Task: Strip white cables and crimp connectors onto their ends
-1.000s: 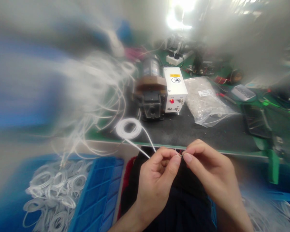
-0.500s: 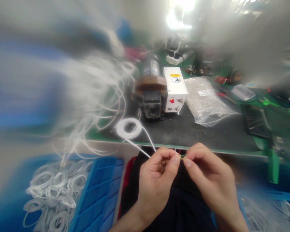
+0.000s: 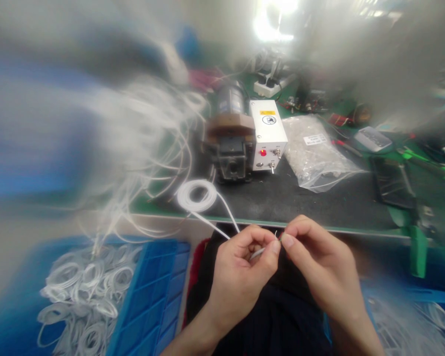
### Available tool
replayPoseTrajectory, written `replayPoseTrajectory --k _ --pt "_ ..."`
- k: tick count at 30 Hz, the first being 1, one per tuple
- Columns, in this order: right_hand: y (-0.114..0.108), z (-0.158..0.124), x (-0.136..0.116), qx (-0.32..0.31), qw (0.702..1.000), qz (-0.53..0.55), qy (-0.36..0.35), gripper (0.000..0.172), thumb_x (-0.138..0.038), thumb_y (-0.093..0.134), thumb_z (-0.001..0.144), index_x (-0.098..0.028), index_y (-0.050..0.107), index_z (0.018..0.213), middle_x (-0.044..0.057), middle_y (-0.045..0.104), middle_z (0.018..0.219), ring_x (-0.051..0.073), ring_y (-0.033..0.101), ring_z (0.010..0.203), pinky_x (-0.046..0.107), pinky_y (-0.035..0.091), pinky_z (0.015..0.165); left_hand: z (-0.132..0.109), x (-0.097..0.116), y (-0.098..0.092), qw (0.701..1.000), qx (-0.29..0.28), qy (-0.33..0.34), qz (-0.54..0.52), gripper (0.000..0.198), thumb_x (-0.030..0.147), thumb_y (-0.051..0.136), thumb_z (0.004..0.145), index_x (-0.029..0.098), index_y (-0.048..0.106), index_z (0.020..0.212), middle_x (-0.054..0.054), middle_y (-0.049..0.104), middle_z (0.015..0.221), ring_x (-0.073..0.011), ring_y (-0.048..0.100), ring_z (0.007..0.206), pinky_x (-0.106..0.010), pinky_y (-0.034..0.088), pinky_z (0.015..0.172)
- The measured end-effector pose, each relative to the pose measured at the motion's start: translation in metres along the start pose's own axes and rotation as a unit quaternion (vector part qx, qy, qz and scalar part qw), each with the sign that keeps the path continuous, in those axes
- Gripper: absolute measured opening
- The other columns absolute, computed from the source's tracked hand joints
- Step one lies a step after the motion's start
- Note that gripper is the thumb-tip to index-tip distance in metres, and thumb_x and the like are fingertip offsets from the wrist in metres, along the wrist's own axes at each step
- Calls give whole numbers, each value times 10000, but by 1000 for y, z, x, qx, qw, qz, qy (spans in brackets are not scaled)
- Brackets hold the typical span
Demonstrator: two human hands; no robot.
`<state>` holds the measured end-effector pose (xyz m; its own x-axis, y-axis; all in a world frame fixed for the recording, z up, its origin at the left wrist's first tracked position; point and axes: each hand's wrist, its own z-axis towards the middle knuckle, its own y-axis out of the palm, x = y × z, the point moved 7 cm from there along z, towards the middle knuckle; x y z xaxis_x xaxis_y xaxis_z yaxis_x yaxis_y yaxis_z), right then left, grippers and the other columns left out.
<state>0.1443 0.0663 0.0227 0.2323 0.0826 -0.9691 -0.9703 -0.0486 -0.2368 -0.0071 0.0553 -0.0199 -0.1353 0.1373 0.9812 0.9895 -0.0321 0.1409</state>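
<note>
My left hand (image 3: 246, 269) pinches the end of a white cable (image 3: 257, 253) between thumb and forefinger. The rest of that cable lies as a coil (image 3: 197, 196) on the black mat, with two lengths running down to the hand. Thin inner wires (image 3: 276, 235) stick out past my left fingertips, one white one plainly seen. My right hand (image 3: 321, 262) is closed, thumb against forefinger, on the wire ends right beside the left fingertips. What exactly lies between the right fingers is mostly hidden.
Beyond the coil stands a dark motor machine (image 3: 232, 143) with a white control box (image 3: 269, 133). To its right is a clear plastic bag (image 3: 315, 151) of small parts. A blue crate (image 3: 148, 291) at lower left holds several coiled cables; another crate (image 3: 426, 296) is at lower right.
The hands have come closer together at the fingertips. The coloured wires seen between them before are now mostly covered, and a white wire end shows above the left thumb.
</note>
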Motion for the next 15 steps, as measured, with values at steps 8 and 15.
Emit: replayPoseTrajectory --k 8,15 --pt "3 5 1 -58 998 20 29 118 -270 721 1028 -224 739 921 -16 697 837 146 619 746 248 479 684 -1 2 -2 1000 7 7 16 168 268 745 1010 177 732 870 10 641 762 -100 509 644 -187 404 582" --pt "2 7 15 -110 984 86 112 210 -357 773 1011 -214 715 868 -39 624 745 127 539 698 227 431 641 -2 3 -1 999 -4 26 24 163 222 710 1026 186 728 868 29 625 774 -85 497 639 -172 395 580"
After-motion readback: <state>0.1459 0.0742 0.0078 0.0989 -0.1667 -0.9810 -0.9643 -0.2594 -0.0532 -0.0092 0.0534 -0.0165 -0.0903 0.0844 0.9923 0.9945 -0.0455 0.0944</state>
